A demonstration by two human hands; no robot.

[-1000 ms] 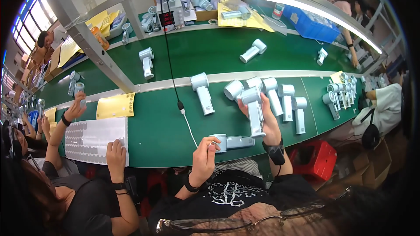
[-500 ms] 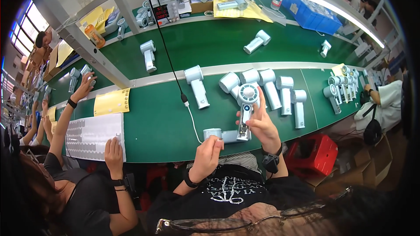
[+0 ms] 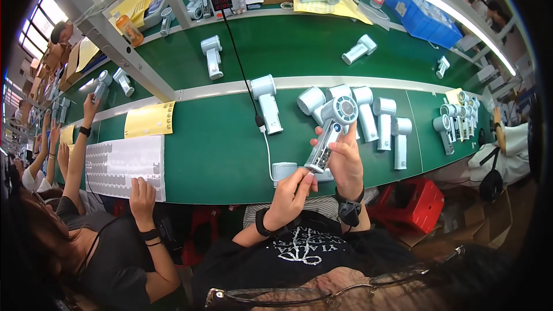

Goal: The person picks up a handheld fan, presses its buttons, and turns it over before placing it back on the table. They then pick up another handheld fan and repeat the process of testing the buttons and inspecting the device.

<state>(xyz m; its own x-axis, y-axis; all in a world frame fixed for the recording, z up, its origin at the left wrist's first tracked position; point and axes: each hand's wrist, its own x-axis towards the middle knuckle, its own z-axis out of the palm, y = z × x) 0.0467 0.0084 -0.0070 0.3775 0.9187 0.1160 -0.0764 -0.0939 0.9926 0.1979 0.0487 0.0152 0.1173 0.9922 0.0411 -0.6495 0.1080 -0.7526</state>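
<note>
Your right hand (image 3: 347,167) is closed around the handle of a pale blue handheld fan (image 3: 340,112), holding it tilted above the near part of the green desk (image 3: 213,164), its round head toward the far right. Your left hand (image 3: 291,196) has its fingertips pinched together at the handle's near end; I cannot tell what, if anything, they grip. A second fan (image 3: 284,171) lies just beyond them, beside a white cable (image 3: 268,150).
</note>
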